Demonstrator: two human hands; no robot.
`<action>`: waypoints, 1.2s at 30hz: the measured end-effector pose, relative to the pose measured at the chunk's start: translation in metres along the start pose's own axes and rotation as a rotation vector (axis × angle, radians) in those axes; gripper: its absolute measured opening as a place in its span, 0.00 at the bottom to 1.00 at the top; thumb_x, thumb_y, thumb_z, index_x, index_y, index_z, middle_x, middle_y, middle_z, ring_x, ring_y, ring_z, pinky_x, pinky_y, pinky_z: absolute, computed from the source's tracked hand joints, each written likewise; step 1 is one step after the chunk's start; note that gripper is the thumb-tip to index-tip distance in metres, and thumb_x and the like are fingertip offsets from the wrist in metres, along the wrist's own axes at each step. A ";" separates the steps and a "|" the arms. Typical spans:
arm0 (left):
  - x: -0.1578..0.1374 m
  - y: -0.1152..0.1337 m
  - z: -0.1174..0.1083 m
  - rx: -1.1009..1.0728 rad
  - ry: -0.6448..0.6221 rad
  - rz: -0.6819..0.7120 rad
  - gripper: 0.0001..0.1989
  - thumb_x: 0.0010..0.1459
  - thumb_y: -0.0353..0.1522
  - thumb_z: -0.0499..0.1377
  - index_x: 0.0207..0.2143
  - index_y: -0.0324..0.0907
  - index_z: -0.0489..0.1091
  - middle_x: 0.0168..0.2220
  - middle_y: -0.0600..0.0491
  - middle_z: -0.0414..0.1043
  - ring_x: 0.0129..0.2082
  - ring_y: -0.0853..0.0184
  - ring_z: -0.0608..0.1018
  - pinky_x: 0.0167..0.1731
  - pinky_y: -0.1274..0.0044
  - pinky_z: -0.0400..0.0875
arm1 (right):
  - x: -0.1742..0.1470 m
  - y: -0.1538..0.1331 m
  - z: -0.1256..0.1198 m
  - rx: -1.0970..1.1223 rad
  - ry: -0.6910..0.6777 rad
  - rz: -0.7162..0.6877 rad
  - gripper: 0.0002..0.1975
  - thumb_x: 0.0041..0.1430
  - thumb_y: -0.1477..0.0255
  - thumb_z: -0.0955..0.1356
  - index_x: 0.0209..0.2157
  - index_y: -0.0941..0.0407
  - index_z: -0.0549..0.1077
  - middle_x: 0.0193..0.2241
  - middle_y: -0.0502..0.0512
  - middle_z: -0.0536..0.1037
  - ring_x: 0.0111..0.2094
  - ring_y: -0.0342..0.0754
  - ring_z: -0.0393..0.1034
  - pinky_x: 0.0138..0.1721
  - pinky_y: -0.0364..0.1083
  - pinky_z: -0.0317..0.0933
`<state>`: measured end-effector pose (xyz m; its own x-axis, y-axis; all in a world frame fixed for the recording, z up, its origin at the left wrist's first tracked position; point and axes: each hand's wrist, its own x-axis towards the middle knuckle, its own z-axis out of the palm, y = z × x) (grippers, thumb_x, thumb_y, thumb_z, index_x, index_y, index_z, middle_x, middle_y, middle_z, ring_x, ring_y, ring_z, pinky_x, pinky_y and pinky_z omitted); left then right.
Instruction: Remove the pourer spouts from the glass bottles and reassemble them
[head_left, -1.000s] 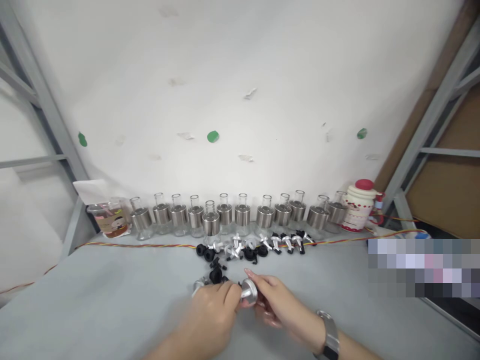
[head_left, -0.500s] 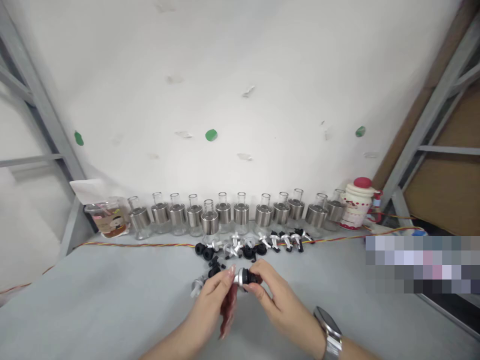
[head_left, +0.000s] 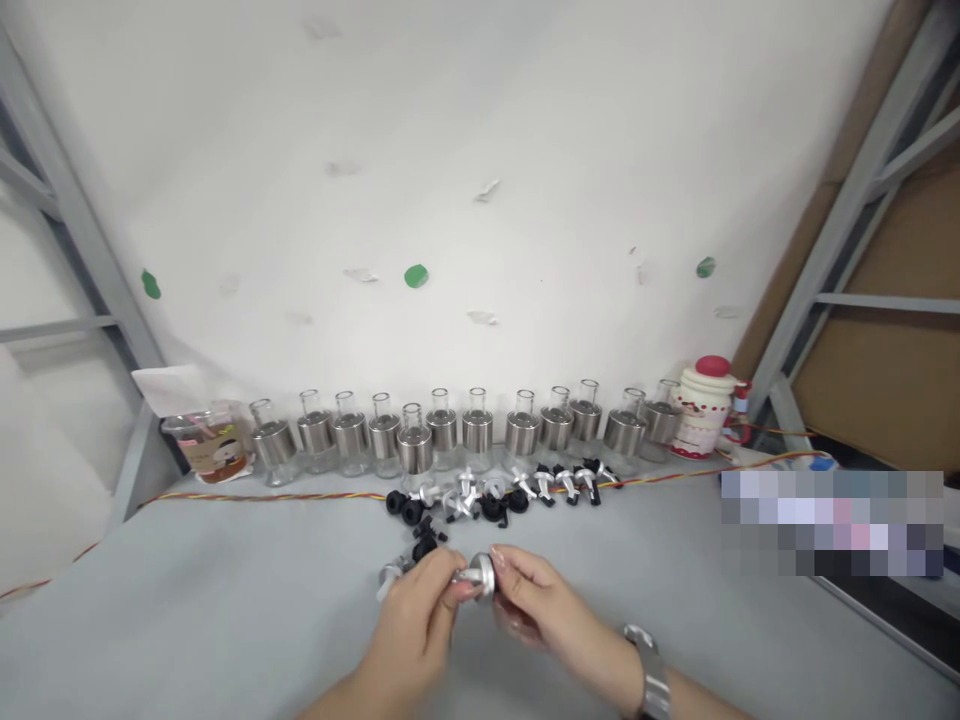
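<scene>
A silver bottle pourer spout is held between my two hands, just above the grey tabletop. My left hand pinches its narrow spout end. Closed around its wide end is my right hand, whose fingers hide the black stopper part. Just beyond my hands lies a loose pile of silver spouts and black stoppers. One more pale spout rests close beside my left hand, partly covered by it.
Along the wall stands a row of glass bottles with metal sleeves. A plastic drink cup is at the left end, a white and pink jar at the right. A red and yellow wire runs across the table.
The spout has turned between my hands: its silver side now faces up and the black end is covered. My right hand has shifted its grip, with fingers curled further around it.
</scene>
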<state>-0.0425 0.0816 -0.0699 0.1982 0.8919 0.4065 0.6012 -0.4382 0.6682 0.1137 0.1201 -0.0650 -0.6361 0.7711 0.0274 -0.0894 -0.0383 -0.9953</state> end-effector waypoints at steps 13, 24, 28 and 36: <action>-0.002 -0.003 -0.003 0.330 0.333 0.185 0.09 0.54 0.32 0.55 0.38 0.43 0.59 0.31 0.53 0.61 0.27 0.68 0.68 0.28 0.76 0.65 | 0.010 0.005 -0.002 -0.110 0.307 0.005 0.22 0.52 0.50 0.58 0.24 0.56 0.61 0.11 0.40 0.54 0.13 0.36 0.46 0.13 0.38 0.42; 0.005 0.013 0.002 -0.316 0.015 -0.200 0.11 0.58 0.37 0.48 0.30 0.42 0.66 0.31 0.55 0.58 0.28 0.70 0.69 0.26 0.79 0.68 | -0.004 -0.003 0.006 -0.155 0.121 -0.117 0.18 0.60 0.60 0.55 0.22 0.56 0.60 0.16 0.45 0.62 0.20 0.41 0.60 0.24 0.41 0.58; 0.010 0.012 0.000 -0.508 0.101 -0.297 0.10 0.54 0.38 0.53 0.31 0.42 0.69 0.31 0.56 0.59 0.28 0.71 0.70 0.31 0.77 0.69 | 0.000 -0.008 0.003 0.037 0.127 -0.157 0.10 0.57 0.63 0.61 0.31 0.55 0.60 0.20 0.45 0.67 0.23 0.43 0.66 0.28 0.45 0.61; 0.011 0.003 0.007 -0.550 0.022 -0.351 0.14 0.54 0.40 0.54 0.39 0.43 0.68 0.22 0.59 0.60 0.16 0.76 0.64 0.13 0.84 0.62 | 0.004 -0.004 -0.002 0.268 0.071 -0.080 0.13 0.52 0.68 0.66 0.39 0.56 0.66 0.25 0.49 0.72 0.25 0.45 0.70 0.34 0.49 0.62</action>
<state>-0.0336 0.0909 -0.0676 0.0428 0.9925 0.1148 0.1419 -0.1197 0.9826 0.1133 0.1244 -0.0608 -0.5646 0.8206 0.0888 -0.3426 -0.1351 -0.9297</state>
